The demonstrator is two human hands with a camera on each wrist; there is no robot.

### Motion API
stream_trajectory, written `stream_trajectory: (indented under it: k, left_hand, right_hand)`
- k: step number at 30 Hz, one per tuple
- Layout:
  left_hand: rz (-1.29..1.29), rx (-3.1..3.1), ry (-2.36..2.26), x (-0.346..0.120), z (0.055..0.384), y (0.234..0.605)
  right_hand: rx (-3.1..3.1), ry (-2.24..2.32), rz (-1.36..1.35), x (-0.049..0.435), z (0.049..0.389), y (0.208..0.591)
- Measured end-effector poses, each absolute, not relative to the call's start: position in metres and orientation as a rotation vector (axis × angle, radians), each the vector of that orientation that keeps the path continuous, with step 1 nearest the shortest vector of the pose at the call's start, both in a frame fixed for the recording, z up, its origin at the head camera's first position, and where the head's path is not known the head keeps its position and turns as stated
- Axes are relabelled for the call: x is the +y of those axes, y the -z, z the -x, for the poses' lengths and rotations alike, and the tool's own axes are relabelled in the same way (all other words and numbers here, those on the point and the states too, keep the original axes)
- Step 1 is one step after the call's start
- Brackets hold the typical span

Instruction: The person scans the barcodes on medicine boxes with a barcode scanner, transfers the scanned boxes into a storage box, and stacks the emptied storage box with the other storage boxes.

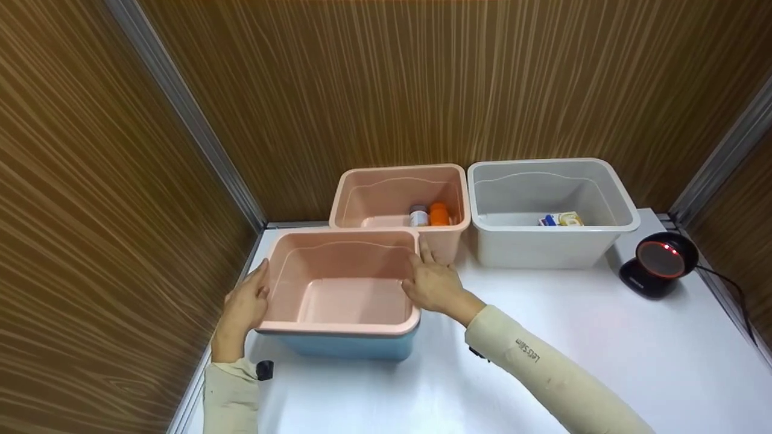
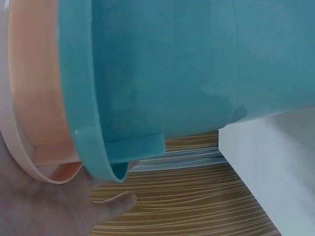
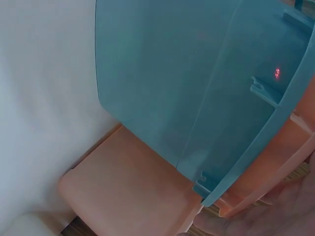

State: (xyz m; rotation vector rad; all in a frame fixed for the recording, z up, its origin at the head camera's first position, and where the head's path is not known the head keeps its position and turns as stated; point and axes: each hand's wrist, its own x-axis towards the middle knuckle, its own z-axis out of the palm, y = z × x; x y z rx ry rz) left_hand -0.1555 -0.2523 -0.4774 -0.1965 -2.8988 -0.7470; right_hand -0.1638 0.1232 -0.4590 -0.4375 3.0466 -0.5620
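Note:
A pink plastic bin [image 1: 353, 301] is nested in a blue bin [image 1: 350, 346] at the front left, its rim above the blue one. At the pink bin's left end, my left hand [image 1: 244, 304] rests against the rim with fingers fairly straight. The left wrist view shows its palm [image 2: 54, 206] beside the two rims, with a finger extended below them. My right hand [image 1: 437, 283] grips the right end of the pink rim, thumb over the inner side and a finger stretched along the outside.
Behind stands another pink bin [image 1: 443, 244] with a white bottle [image 1: 418, 217] and an orange bottle [image 1: 439, 215]. Right of it, a white bin [image 1: 537, 250] holds small boxes [image 1: 561, 219]. A black scanner [image 1: 660, 262] with a cable stands far right. Wood-grain panels enclose the table.

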Motion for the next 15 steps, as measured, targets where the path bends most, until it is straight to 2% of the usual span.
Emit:
stream_trajectory:
  k: [15]
  left_hand:
    - [0.096, -2.945, 0.825, -0.2498, 0.1546, 0.4773]
  right_hand:
    - [3.002, 0.665, 0.436, 0.122, 0.1611, 0.4634]
